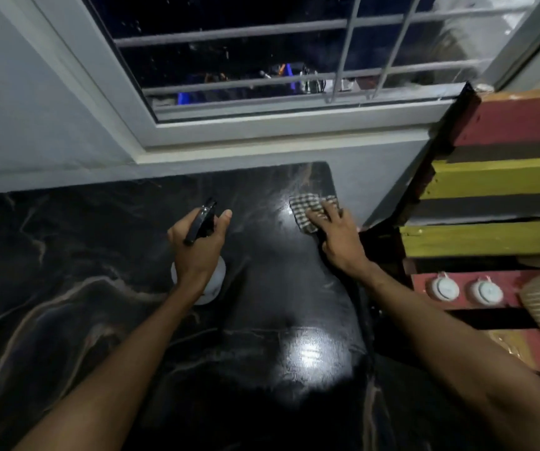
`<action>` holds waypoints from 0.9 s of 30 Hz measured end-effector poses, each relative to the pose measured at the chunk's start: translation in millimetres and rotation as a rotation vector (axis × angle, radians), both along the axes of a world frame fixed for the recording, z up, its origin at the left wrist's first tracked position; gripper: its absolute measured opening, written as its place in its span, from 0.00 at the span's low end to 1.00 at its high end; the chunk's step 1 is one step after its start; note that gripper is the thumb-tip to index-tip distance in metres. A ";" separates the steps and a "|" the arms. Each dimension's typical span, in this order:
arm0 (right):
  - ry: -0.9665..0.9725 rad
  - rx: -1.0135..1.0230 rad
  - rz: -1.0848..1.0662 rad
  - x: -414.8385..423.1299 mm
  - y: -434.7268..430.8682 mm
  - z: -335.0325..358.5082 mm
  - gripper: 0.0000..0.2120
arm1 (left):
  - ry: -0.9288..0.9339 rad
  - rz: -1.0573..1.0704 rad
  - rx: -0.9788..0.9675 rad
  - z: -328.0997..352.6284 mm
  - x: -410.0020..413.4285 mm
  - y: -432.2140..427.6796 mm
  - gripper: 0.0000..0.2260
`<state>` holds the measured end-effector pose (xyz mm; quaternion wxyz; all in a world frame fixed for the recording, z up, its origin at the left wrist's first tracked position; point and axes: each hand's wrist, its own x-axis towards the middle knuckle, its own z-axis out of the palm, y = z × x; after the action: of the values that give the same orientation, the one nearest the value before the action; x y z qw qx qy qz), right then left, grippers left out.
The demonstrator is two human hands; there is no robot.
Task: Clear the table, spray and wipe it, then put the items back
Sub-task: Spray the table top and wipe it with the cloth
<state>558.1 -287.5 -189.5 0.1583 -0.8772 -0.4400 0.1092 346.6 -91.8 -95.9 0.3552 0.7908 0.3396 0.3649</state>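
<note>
Surface (67, 255): dark, with pale marbled veins, filling the lower left and centre of the frame; a bright glare sits on it at lower centre, and the sheen there may be wet spray, though I cannot be sure.
Left hand (197, 245): left of centre; my fingers are curled round the neck of the spray bottle (216, 281), thumb lifted beside its black trigger head.
Spray bottle: white body below my fist, black head pointing to the upper part of the frame; whether its base rests on the surface I cannot tell.
Cloth (304, 206): checked, lying flat at the surface's far right corner, right of centre, near the wall under the window (262, 60).
Right hand (337, 236): fingers spread and pressed flat on the cloth's near edge, palm low to the surface.
Shelf (489, 177): red, yellow and black planks at the right edge; two round white things (441, 289) lie on a lower plank.
Done, as I judge it: the part of the surface I see carries only bottle and cloth, so the clearing looks finished; spraying seems begun.
Left to do: wiping, which seems to be at this far right corner, with the wide left stretch to cover; then setting bottle and cloth aside and putting the items back; I cannot see where those items wait.
</note>
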 end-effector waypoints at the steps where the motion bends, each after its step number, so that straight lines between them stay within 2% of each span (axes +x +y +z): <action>1: 0.000 -0.008 0.074 -24.5 -17.1 -1.9 0.40 | 0.007 0.001 -0.014 0.3 -5.4 -6.6 0.17; 3: -0.014 -0.022 0.171 -52.3 -52.3 -5.6 0.43 | 0.015 0.006 -0.038 3.5 -18.6 -19.8 0.17; 4: -0.006 -0.001 0.123 -54.8 -61.9 -4.0 0.43 | 0.017 0.014 -0.049 5.1 -25.7 -25.2 0.16; 7: 0.044 0.061 -0.247 -82.5 -56.6 -1.4 0.41 | 0.017 0.030 -0.088 7.9 -55.8 -34.8 0.16; 8: 0.058 0.047 -0.263 -106.4 -47.0 0.1 0.40 | 0.023 0.035 -0.111 7.9 -66.0 -35.2 0.16; 12: 0.034 0.068 0.187 -200.0 -9.9 3.5 0.38 | 0.035 0.048 -0.148 11.1 -118.8 -24.1 0.18; 13: 0.036 0.077 0.165 -211.9 4.6 5.6 0.38 | 0.024 0.064 -0.155 14.2 -139.7 -15.2 0.18; 16: 0.128 0.062 -0.238 -235.0 36.3 7.4 0.38 | 0.010 0.124 -0.122 15.4 -183.4 8.5 0.17; 17: 0.120 0.051 -0.236 -259.9 55.2 9.5 0.38 | -0.004 0.130 -0.105 17.5 -206.0 22.6 0.17; 20: 0.062 0.023 0.161 -330.4 99.5 1.5 0.41 | -0.034 0.132 -0.093 18.5 -262.3 60.6 0.17; 21: 0.036 0.025 0.229 -335.4 109.8 -0.6 0.40 | -0.041 0.134 -0.100 20.4 -275.3 71.5 0.16; 22: 0.044 0.022 0.181 -342.4 129.3 0.1 0.39 | -0.061 0.144 -0.105 21.0 -295.6 89.4 0.17; 24: 0.079 0.063 -0.110 -359.8 180.3 0.3 0.37 | -0.119 0.183 -0.112 20.7 -342.1 130.0 0.17; 25: 0.082 0.067 -0.166 -378.8 205.7 -0.9 0.37 | -0.133 0.201 -0.110 19.8 -364.5 149.3 0.17; 27: 0.063 0.026 0.005 -434.1 244.8 0.0 0.38 | -0.112 0.210 -0.105 17.1 -402.4 182.3 0.18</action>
<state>124.0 -42.7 -189.5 0.1831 -0.8701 -0.4382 0.1316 -55.9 90.6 -78.7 0.3744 0.7096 0.4189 0.4253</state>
